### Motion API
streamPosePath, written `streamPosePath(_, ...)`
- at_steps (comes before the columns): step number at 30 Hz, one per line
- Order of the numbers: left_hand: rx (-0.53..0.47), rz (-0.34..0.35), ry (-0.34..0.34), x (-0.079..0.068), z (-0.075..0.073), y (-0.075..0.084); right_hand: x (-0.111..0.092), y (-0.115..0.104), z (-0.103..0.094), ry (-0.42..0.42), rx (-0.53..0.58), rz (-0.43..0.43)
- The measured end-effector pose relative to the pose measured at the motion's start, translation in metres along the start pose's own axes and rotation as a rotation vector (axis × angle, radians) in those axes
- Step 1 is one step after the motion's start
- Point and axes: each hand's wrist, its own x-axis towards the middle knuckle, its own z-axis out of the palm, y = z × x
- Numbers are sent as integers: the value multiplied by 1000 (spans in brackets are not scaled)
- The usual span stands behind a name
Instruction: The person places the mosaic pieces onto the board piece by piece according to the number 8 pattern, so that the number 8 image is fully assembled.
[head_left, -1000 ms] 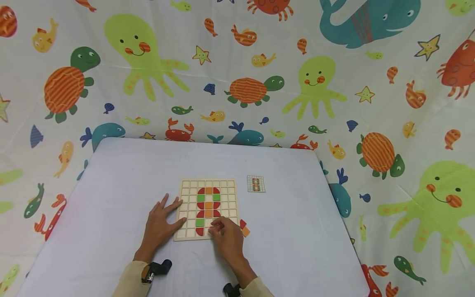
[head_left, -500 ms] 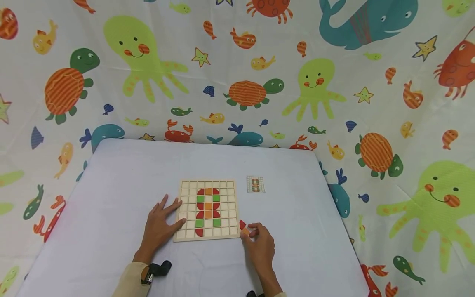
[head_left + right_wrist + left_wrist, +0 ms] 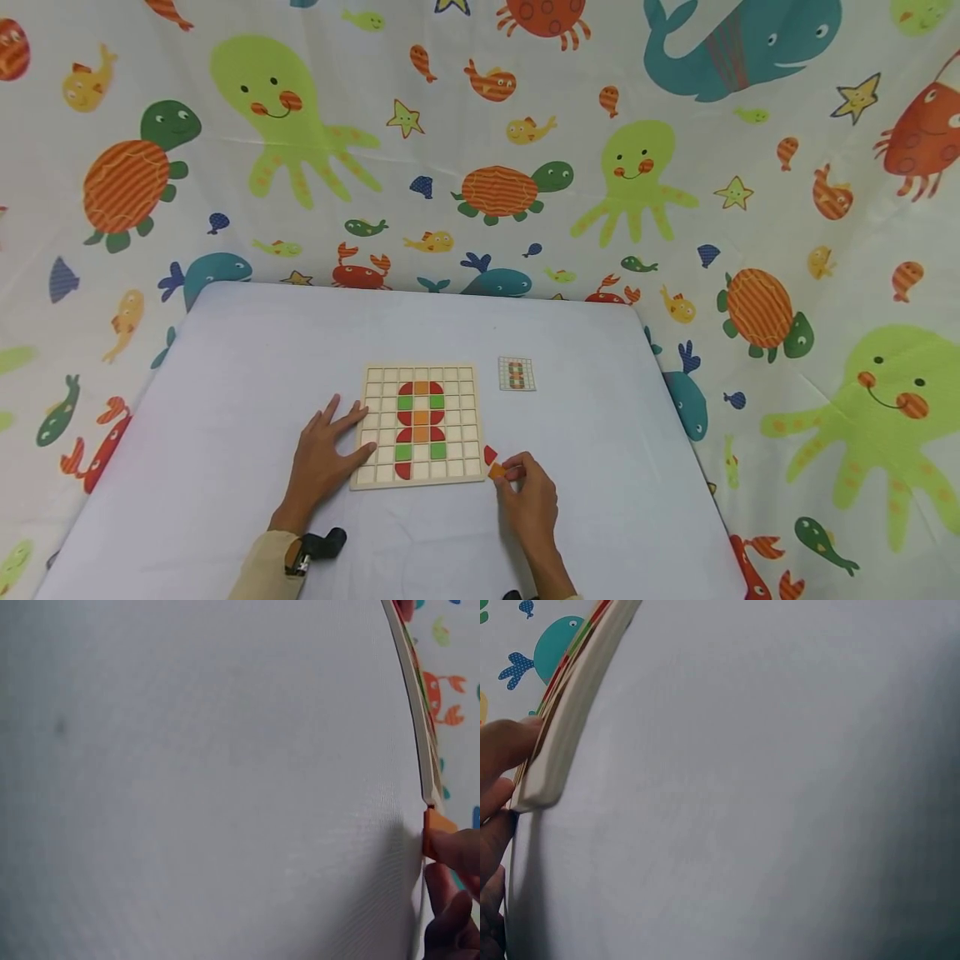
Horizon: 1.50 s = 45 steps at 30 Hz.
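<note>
A pale wooden grid board [image 3: 381,427] lies on the table, with red, green and orange tiles set in its middle columns. My left hand [image 3: 321,458] rests spread at its left edge, thumb and fingertips touching the frame. In the left wrist view the thumb [image 3: 514,742] lies on the board's edge. Just off the lower right corner, my right hand [image 3: 531,496] pinches an orange square tile [image 3: 497,472] between thumb and fingers. The right wrist view shows that orange tile [image 3: 435,834] tilted up near the board's corner. Beside it lies a red rounded tile [image 3: 490,455].
A small pattern card [image 3: 517,374] with a coloured grid design lies beyond the board's right side. White cloth [image 3: 615,433] covers the table. A curtain [image 3: 502,100] printed with sea animals hangs behind it.
My right hand has left a green tile on the board's lower right part and moved right, off the board, where it now pinches the orange tile. The left hand stays put.
</note>
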Motion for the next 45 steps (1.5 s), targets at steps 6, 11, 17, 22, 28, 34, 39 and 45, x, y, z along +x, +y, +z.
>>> streamPosePath(6, -7, -7, 0, 0, 1, 0, -2, -2, -1, 4, 78, -24)
streamPosePath(11, -7, -7, 1, 0, 1, -1, -4, -12, 0, -8, 173, -92)
streamPosePath(17, -3, -18, -12, 0, 1, -2, -5, -30, 8, -116, 242, -137)
streamPosePath(22, -2, -16, -3, -2, 1, -2, -9, -45, 21, -211, 240, -167)
streamPosePath(28, -3, -12, -2, -2, 2, -4, -12, -57, 37, -267, 212, -182)
streamPosePath(34, 0, -6, 12, -2, 4, -5, -12, -64, 48, -258, 156, -161)
streamPosePath(39, 8, 3, 22, -2, 3, -4, -11, -67, 54, -214, 95, -177)
streamPosePath(45, 7, -16, 4, -2, 2, -3, -12, -68, 60, -191, 40, -190)
